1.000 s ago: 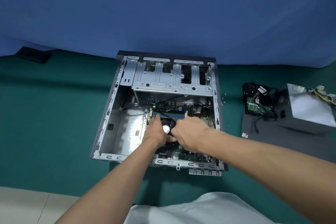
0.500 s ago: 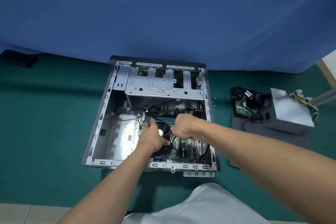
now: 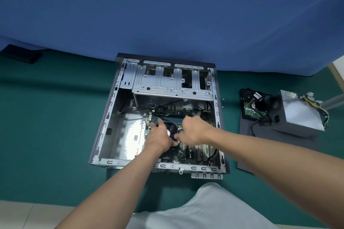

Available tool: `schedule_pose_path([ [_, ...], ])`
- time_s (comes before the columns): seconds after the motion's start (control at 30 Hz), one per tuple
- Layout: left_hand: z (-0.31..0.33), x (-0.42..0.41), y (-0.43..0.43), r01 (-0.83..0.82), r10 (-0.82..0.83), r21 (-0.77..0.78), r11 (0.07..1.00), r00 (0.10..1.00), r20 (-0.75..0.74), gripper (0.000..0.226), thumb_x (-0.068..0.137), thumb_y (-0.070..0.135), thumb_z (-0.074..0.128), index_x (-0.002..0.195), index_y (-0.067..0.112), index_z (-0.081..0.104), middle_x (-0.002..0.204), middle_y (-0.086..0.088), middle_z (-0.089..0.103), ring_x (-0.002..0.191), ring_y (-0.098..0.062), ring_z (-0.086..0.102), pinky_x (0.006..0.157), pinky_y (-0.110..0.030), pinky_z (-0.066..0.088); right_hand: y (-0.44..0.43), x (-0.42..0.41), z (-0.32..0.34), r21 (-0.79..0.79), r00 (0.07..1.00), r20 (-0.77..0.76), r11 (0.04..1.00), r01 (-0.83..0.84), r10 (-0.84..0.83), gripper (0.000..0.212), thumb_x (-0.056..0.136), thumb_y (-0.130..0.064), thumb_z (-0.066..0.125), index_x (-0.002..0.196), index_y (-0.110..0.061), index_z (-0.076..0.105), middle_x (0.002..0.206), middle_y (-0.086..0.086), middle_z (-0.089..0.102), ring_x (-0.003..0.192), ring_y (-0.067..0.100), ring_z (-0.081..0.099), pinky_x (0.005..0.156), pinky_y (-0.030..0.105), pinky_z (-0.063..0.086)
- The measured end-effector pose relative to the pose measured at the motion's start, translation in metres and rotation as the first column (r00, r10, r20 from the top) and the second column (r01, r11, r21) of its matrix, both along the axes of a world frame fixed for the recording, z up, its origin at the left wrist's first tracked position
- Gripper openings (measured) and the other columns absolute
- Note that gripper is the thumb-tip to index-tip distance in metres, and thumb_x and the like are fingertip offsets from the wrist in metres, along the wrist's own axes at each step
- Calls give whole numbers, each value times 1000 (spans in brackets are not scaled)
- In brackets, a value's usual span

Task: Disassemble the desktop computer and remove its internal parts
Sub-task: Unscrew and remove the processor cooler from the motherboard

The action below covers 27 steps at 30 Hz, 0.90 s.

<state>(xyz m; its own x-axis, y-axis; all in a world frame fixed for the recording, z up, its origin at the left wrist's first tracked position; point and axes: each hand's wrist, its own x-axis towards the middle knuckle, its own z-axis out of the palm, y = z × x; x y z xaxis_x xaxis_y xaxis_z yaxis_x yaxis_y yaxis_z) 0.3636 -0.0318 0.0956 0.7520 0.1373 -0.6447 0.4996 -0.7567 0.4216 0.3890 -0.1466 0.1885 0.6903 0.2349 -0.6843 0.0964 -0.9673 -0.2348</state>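
We curl our left hand [image 3: 159, 136] round the cooler fan [image 3: 172, 129] to steady it; beside the fan, our blurred right hand [image 3: 195, 131] curls its fingers, perhaps pinching something.

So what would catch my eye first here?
An open grey metal computer case lies flat mid-table on the green mat, its circuit board exposed. Both hands are inside: the left hand grips the round black cooling fan, the right hand, blurred, is right beside it. At the right, a grey box-shaped power supply with loose wires already sits outside the case.
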Motion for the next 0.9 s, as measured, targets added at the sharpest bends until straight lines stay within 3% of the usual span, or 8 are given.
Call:
schedule_pose_path([
  [0.07,0,0,0,-9,9,-2,1000,1000,-1,118,76,35,82,155,14,-4,162,-17,0,146,-34,20,113,-44,29,-2,4,-2,-11,861,-252,891,454,-442,17,97,-14,41,103,-2,52,66,6,51,39,10,41,36,17,32],
  [0.17,0,1,0,-12,12,5,1000,1000,-4,118,76,36,82,155,15,-3,162,-16,1,144,-35,24,111,-44,32,-5,5,-1,-76,765,-377,841,536,-522,13,98,-7,34,104,-6,46,66,5,46,36,8,29,34,15,25],
  [0.3,1,2,-1,-2,2,17,1000,1000,-1,116,76,35,81,155,13,-1,161,-18,4,142,-36,29,109,-43,35,0,-1,-1,-126,998,-58,992,-26,18,17,91,-7,45,75,-8,48,81,5,54,68,19,52,56,27,43],
  [0.43,1,-1,-2,24,-24,39,999,1000,9,104,85,25,74,155,14,-2,161,-18,1,142,-37,29,109,-45,35,12,-12,2,-422,644,89,614,-667,760,19,98,-19,44,101,-11,61,95,7,61,86,28,61,66,35,49],
  [0.53,1,-3,0,49,-51,63,997,998,31,89,91,10,59,155,14,-3,161,-18,0,142,-38,28,109,-45,34,23,-14,-1,-433,519,107,510,-743,848,25,99,-20,44,113,-10,62,105,8,63,83,28,58,62,35,44],
  [0.7,3,-1,1,8,-8,23,1000,1000,2,108,82,28,77,155,14,-2,161,-18,1,143,-38,27,110,-45,34,15,-1,2,-35,994,70,996,-82,84,20,88,-17,57,71,-9,52,69,4,55,55,16,54,44,20,39],
  [0.8,2,-2,-1,-12,12,15,1000,1000,0,115,77,34,81,155,15,0,161,-17,3,142,-37,29,109,-45,34,1,3,1,-25,722,-342,774,633,-602,16,98,-17,42,86,-9,48,58,2,50,36,8,40,33,15,27],
  [0.9,1,-1,-1,-11,11,20,1000,1000,2,115,76,35,81,155,15,1,161,-17,4,142,-37,30,108,-45,36,-2,0,-5,-153,653,-406,752,641,-640,14,101,-16,37,102,-7,48,58,0,46,33,6,29,33,15,26],
])
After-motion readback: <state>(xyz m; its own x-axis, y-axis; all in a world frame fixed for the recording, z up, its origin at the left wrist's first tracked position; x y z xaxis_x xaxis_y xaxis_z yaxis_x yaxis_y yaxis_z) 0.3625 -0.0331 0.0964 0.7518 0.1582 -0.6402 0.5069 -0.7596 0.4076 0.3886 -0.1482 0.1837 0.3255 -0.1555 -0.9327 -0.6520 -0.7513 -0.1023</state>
